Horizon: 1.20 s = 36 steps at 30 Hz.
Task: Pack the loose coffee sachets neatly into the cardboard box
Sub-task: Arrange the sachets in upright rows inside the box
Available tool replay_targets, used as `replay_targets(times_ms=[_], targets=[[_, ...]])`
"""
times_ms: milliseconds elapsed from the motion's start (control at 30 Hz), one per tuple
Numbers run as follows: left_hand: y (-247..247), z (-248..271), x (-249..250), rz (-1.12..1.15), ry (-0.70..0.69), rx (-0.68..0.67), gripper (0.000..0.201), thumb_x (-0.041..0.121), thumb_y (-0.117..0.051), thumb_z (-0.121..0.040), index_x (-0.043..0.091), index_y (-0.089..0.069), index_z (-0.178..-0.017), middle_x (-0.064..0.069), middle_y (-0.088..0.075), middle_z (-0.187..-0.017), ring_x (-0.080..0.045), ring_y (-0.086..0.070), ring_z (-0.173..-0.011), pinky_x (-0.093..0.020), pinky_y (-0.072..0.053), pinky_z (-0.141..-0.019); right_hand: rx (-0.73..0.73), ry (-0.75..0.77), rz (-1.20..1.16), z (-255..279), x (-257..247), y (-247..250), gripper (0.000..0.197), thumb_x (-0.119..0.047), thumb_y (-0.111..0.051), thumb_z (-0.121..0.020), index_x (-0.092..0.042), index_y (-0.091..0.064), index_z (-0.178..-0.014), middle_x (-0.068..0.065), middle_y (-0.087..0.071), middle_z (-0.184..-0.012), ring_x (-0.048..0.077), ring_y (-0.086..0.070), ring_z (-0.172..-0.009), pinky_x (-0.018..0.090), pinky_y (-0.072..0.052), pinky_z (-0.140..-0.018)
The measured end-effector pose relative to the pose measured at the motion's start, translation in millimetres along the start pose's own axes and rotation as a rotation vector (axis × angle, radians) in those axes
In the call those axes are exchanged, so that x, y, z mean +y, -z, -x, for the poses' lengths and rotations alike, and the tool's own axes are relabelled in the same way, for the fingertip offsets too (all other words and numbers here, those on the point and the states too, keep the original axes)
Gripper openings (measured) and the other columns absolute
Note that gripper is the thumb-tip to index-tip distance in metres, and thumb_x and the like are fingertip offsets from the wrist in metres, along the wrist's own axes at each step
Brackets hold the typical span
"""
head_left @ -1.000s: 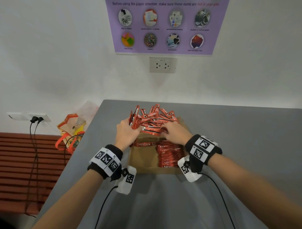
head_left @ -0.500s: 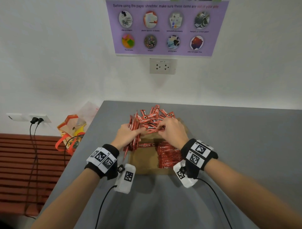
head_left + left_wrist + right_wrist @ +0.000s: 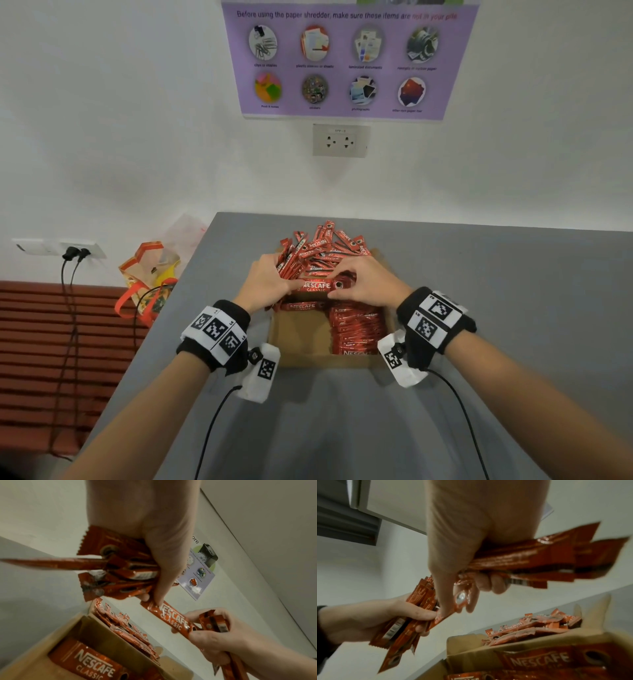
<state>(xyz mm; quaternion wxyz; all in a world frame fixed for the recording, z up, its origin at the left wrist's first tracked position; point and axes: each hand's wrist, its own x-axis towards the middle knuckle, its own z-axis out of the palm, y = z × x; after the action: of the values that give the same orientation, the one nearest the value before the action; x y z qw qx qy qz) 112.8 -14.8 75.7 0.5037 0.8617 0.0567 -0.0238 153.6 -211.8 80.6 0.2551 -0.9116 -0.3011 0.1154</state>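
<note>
An open cardboard box [image 3: 298, 342] sits on the grey table [image 3: 513, 308], with a neat row of red Nescafe sachets [image 3: 356, 329] along its right side and one sachet [image 3: 301, 306] lying across its far end. A loose sachet pile [image 3: 322, 245] lies just behind the box. My left hand [image 3: 291, 282] grips a bundle of sachets [image 3: 116, 572] and pinches one end of a single sachet [image 3: 171, 618]. My right hand [image 3: 346, 281] pinches the other end and also holds a bundle [image 3: 539, 561]. Both hands hover over the box's far edge.
An orange plastic bag [image 3: 150, 274] leans at the table's left edge, beside plugged cables [image 3: 72, 260] and a red slatted bench [image 3: 51, 342]. A wall socket [image 3: 340, 140] and purple poster [image 3: 346, 58] hang on the wall behind the table.
Both hands have lifted bundles out of the loose pile and drawn closer together. A single Nescafe sachet is now stretched between them over the box's far edge.
</note>
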Motion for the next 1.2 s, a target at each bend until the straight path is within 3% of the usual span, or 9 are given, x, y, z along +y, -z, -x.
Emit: replay_targets(times_ms=[100,200,300,400,567,700,867,1033,1200], targets=[[1,-2,-1,-0.028,0.008,-0.016,0.030,0.014,-0.076,-0.076,0.008,-0.058,-0.099,-0.001,-0.064,-0.087,-0.014,-0.063,-0.079,-0.023,-0.053,-0.066,0.033,0.000,-0.018,-1,-4,-3,0.027,-0.028,-0.061,-0.089,-0.010,-0.068,-0.108,0.004,-0.064,-0.103,0.017,-0.057,-0.095,0.037,-0.048,-0.087],[2,-1,-5,-0.120,-0.007,-0.028,0.019,0.011,-0.075,-0.077,0.013,-0.057,-0.079,0.000,-0.063,-0.076,-0.011,-0.061,-0.067,-0.015,-0.048,-0.057,-0.005,-0.006,0.061,-4,-10,-12,0.022,-0.025,-0.062,-0.089,-0.013,-0.071,-0.104,-0.001,-0.066,-0.095,0.016,-0.061,-0.089,0.032,-0.050,-0.083],[0,0,-11,-0.244,-0.018,-0.027,0.029,0.006,-0.073,-0.075,0.018,-0.049,-0.066,0.004,-0.058,-0.067,-0.005,-0.054,-0.058,-0.007,-0.039,-0.045,-0.069,-0.019,0.174,-11,-17,-26,0.015,-0.025,-0.068,-0.084,-0.017,-0.074,-0.094,-0.004,-0.070,-0.090,0.013,-0.064,-0.085,0.032,-0.053,-0.078],[-1,0,-20,-0.293,0.014,-0.010,0.025,0.008,-0.074,-0.076,0.018,-0.051,-0.072,0.004,-0.058,-0.071,-0.006,-0.055,-0.063,-0.009,-0.038,-0.049,-0.082,-0.045,0.196,-21,-23,-34,0.017,-0.031,-0.074,-0.078,-0.017,-0.073,-0.089,-0.005,-0.068,-0.084,0.014,-0.063,-0.081,0.033,-0.053,-0.074],[-2,0,-32,-0.286,0.022,0.024,0.020,0.010,-0.073,-0.076,0.014,-0.054,-0.080,0.002,-0.058,-0.076,-0.015,-0.058,-0.072,-0.011,-0.038,-0.054,-0.116,-0.052,0.220,-34,-30,-40,0.009,-0.021,-0.071,-0.078,-0.013,-0.073,-0.083,0.001,-0.071,-0.086,0.019,-0.064,-0.084,0.035,-0.055,-0.075],[-3,-4,-34,-0.185,0.062,0.077,0.022,0.010,-0.074,-0.075,0.017,-0.054,-0.070,0.003,-0.059,-0.068,-0.014,-0.058,-0.065,-0.017,-0.043,-0.056,-0.074,-0.081,0.204,-44,-34,-50,0.017,-0.026,-0.074,-0.075,-0.011,-0.069,-0.081,0.003,-0.069,-0.086,0.021,-0.063,-0.084,0.033,-0.051,-0.068],[0,-7,-35,-0.107,0.119,0.035,0.021,0.008,-0.073,-0.077,0.015,-0.054,-0.073,-0.001,-0.061,-0.068,-0.011,-0.057,-0.057,-0.021,-0.047,-0.058,0.030,-0.081,0.301,-47,-30,-53,0.034,-0.029,-0.073,-0.078,-0.010,-0.060,-0.102,0.007,-0.062,-0.101,0.026,-0.058,-0.094,0.031,-0.041,-0.068],[1,-7,-37,-0.089,0.113,-0.005,0.019,0.007,-0.073,-0.076,0.015,-0.056,-0.073,0.002,-0.061,-0.067,-0.011,-0.058,-0.060,-0.018,-0.046,-0.059,-0.025,-0.100,0.267,-45,-24,-50,0.006,-0.018,-0.068,-0.082,-0.016,-0.065,-0.086,0.004,-0.064,-0.098,0.025,-0.059,-0.094,0.032,-0.044,-0.070],[3,-4,-40,-0.108,0.090,0.089,0.013,0.010,-0.073,-0.078,0.009,-0.061,-0.084,0.000,-0.064,-0.073,-0.015,-0.061,-0.066,-0.021,-0.046,-0.060,-0.077,-0.084,0.238,-44,-26,-49,0.003,-0.015,-0.070,-0.081,-0.014,-0.069,-0.084,0.001,-0.068,-0.090,0.020,-0.063,-0.088,0.033,-0.051,-0.073]])
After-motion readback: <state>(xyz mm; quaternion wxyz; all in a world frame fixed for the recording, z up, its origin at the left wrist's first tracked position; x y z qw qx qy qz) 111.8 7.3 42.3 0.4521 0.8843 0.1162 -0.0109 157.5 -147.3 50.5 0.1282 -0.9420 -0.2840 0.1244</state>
